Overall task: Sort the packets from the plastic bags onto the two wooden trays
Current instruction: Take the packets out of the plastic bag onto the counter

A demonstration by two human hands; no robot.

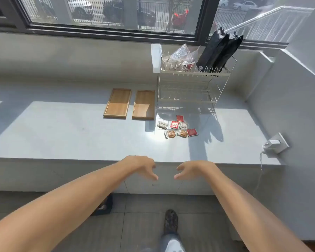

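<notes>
Two wooden trays lie side by side on the grey counter, the left tray (117,103) and the right tray (144,104), both with nothing in them. Several small packets (178,127), some red and some brownish, lie loose on the counter to the right of the trays. A clear plastic bag (180,58) holding more packets rests on the top shelf of a wire rack (189,84). My left hand (144,166) and my right hand (191,169) hover at the counter's front edge, fingers apart, holding nothing, well short of the packets.
Black pouches (218,51) stand in the rack beside the bag, and a white box (156,58) leans at its left end. A wall socket with a white charger (275,144) and cable sits on the right wall. A window runs along the back.
</notes>
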